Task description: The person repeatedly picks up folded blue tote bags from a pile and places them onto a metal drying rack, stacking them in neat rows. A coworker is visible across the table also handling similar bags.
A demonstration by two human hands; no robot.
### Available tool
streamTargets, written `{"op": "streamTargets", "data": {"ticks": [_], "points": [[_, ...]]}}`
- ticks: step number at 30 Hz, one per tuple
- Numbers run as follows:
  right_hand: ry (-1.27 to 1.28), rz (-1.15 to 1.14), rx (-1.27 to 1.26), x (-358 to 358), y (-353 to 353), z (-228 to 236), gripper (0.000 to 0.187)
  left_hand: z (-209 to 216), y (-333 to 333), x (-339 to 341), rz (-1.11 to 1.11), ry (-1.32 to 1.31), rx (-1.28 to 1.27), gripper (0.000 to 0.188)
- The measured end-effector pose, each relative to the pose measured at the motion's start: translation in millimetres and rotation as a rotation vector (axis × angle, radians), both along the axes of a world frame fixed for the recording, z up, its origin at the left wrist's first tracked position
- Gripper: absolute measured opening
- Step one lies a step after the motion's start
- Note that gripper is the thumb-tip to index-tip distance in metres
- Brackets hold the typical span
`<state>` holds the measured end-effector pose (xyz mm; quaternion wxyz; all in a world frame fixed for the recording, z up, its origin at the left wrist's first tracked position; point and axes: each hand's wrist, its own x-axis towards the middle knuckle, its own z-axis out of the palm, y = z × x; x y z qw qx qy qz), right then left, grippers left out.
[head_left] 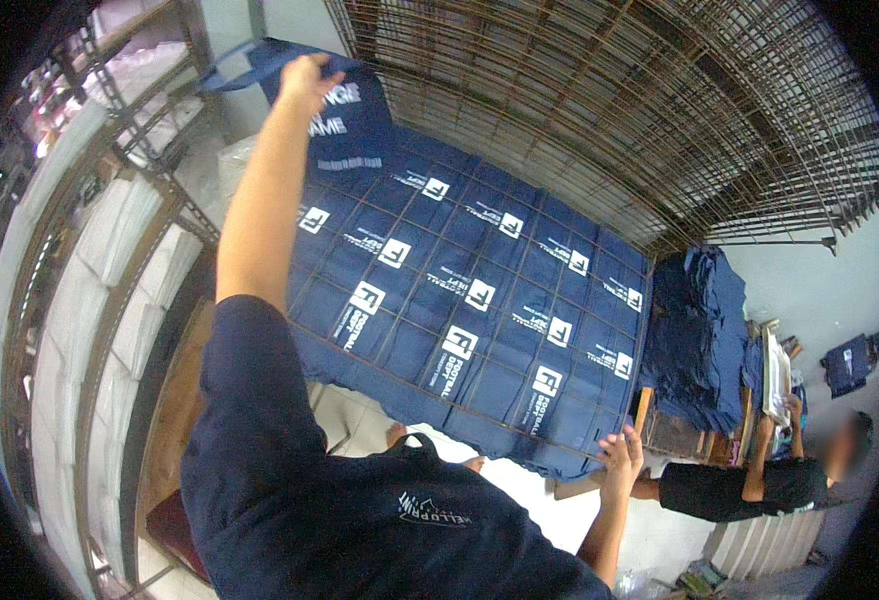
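Observation:
At the far left, my left hand (308, 85) is raised with its fingers curled at a dark blue cloth piece (360, 135) printed in white. The cloth's upper left edge is lifted and blurred, and part of it is hidden behind my hand. Below it spread rows of navy cloth pieces (430, 255) with white printed marks, and thin wires of a drying rack cross over them. My right hand (620, 455) is held up at the near right corner of the rack, fingers apart with nothing in them.
Raised wire rack tiers (610, 90) tilt overhead at the back. Dark blue cloth (700, 330) is piled at the right. Beyond it, another person (750, 490) in dark clothes handles a pale frame (777, 375). Metal shelving with white stacks (110, 270) lines the left.

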<state>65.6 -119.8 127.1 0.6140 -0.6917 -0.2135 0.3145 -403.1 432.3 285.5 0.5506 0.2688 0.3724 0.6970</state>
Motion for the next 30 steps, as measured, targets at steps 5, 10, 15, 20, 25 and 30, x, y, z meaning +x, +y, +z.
{"op": "streamTargets", "data": {"ticks": [5,10,15,20,25,30], "points": [[0.009,-0.187,-0.139,8,-37,-28,0.033,-25,-16,-37,0.206,0.091,0.153,0.024],[0.016,-0.234,-0.188,-3,-30,-32,0.032,-143,-17,-62,0.270,-0.035,-0.094,0.030],[0.013,-0.155,-0.204,-1,-9,-34,0.035,-260,3,-30,0.275,-0.026,-0.409,0.042],[-0.027,-0.159,-0.228,0,-4,-42,0.031,-300,7,-3,0.199,0.050,-0.564,0.042],[-0.020,-0.130,-0.216,-4,-9,-41,0.033,-337,33,4,0.330,0.166,-0.614,0.052],[-0.020,-0.148,-0.231,-5,-7,-42,0.032,-346,47,21,0.454,0.169,-0.626,0.049]]}}
